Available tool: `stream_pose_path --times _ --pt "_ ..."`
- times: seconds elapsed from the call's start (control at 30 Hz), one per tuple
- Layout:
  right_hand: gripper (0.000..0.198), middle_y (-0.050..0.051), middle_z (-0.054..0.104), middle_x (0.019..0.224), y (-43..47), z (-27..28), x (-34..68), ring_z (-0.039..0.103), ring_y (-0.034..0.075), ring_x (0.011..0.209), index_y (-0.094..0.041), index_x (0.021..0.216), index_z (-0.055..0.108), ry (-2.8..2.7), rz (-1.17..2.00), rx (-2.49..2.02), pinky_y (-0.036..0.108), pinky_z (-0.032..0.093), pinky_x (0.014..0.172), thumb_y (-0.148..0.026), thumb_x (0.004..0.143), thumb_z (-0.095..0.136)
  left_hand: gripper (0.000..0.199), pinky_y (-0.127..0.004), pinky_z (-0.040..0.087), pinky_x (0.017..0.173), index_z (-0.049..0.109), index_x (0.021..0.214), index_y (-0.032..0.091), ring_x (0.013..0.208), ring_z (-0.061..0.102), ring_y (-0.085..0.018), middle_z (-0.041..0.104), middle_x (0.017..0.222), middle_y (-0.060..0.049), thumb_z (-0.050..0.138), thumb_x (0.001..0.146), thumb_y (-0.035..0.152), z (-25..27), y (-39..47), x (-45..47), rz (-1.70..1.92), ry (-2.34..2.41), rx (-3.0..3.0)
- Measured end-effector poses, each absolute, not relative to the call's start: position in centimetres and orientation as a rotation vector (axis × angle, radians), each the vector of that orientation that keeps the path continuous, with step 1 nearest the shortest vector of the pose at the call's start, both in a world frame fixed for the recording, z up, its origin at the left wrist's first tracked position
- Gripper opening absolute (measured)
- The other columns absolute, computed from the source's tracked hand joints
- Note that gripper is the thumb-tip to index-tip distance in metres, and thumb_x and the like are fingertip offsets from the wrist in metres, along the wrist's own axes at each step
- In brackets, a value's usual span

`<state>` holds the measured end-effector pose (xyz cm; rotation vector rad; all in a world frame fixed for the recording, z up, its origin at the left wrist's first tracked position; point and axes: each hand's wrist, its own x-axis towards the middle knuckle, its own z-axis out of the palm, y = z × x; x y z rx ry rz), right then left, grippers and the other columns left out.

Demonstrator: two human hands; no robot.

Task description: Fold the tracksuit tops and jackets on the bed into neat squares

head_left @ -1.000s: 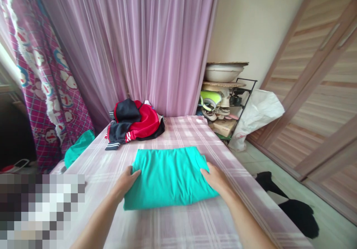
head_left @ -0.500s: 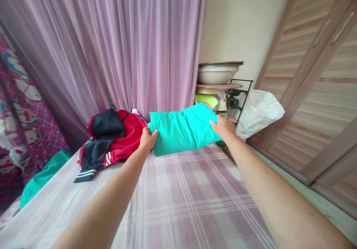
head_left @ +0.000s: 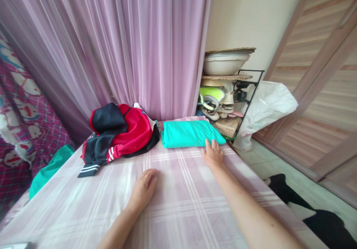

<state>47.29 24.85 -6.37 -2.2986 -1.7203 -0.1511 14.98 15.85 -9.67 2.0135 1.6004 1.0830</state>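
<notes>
A folded turquoise cloth [head_left: 189,133] lies flat near the far edge of a bed with a plaid sheet [head_left: 178,189]. The fingertips of my right hand [head_left: 213,155] rest at the cloth's near right edge, spread apart and gripping nothing. My left hand [head_left: 144,188] is over the sheet nearer to me, apart from the cloth, with its fingers loosely bent and nothing in it. To the left of the cloth lies a crumpled red and navy jacket [head_left: 136,130] with white-striped cuffs.
Purple curtains [head_left: 156,48] hang behind the bed. A black rack [head_left: 252,93] with shoes and a white basin [head_left: 227,64] stands at the far right, beside a white plastic bag [head_left: 272,104]. A wooden wardrobe [head_left: 320,93] is on the right. Dark clothing [head_left: 329,223] shows at floor level.
The folded turquoise cloth, earlier held up between both hands, now lies on the bed. My left hand has let go and drawn back toward me; the right has loosened onto its edge.
</notes>
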Motion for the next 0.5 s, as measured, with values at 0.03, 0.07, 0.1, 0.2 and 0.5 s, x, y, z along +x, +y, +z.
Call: stream_pose_path --times 0.03,0.07,0.1,0.2,0.5 --pt "0.058 0.017 0.031 0.157 24.8 -6.1 46.4 0.029 0.031 0.143 -0.022 0.151 0.037 -1.792 -0.182 -2.236 0.052 0.029 0.109 -0.035 0.095 0.043 0.033 -0.044 0.050 0.103 0.069 0.108 0.024 0.110 0.065 -0.023 0.073 0.113 -0.007 0.047 0.086 0.035 -9.5 15.5 14.8 1.103 1.613 1.932" --pt "0.059 0.016 0.030 0.158 24.8 -5.8 45.3 0.027 0.031 0.144 -0.024 0.152 0.035 -1.866 -0.208 -2.167 0.052 0.027 0.110 -0.036 0.095 0.043 0.033 -0.042 0.051 0.101 0.069 0.107 0.024 0.108 0.066 -0.022 0.074 0.111 -0.005 0.046 0.086 0.037 -9.3 15.3 14.7 1.130 1.623 1.840" --pt "0.059 0.015 0.028 0.159 24.8 -5.4 44.2 0.026 0.030 0.145 -0.025 0.152 0.034 -1.931 -0.223 -2.103 0.052 0.025 0.111 -0.037 0.096 0.042 0.034 -0.041 0.051 0.100 0.069 0.107 0.024 0.107 0.067 -0.021 0.074 0.109 -0.004 0.046 0.086 0.038 -9.0 15.2 14.6 1.161 1.624 1.743" --pt "0.058 0.013 0.025 0.161 25.1 -4.7 40.9 0.022 0.029 0.147 -0.028 0.153 0.033 -2.069 -0.194 -1.981 0.053 0.021 0.113 -0.041 0.097 0.041 0.035 -0.038 0.052 0.100 0.070 0.106 0.023 0.106 0.068 -0.021 0.075 0.107 -0.004 0.048 0.085 0.041 -8.6 15.1 14.5 1.256 1.597 1.510" --pt "0.051 0.008 0.031 0.160 23.4 -6.5 37.4 0.026 0.025 0.146 -0.030 0.148 0.043 -2.297 0.000 -1.981 0.051 0.024 0.113 -0.037 0.097 0.038 0.035 -0.037 0.058 0.087 0.068 0.104 0.022 0.100 0.070 -0.023 0.073 0.113 -0.008 0.054 0.083 0.047 -9.1 15.6 14.3 1.451 1.498 1.251"
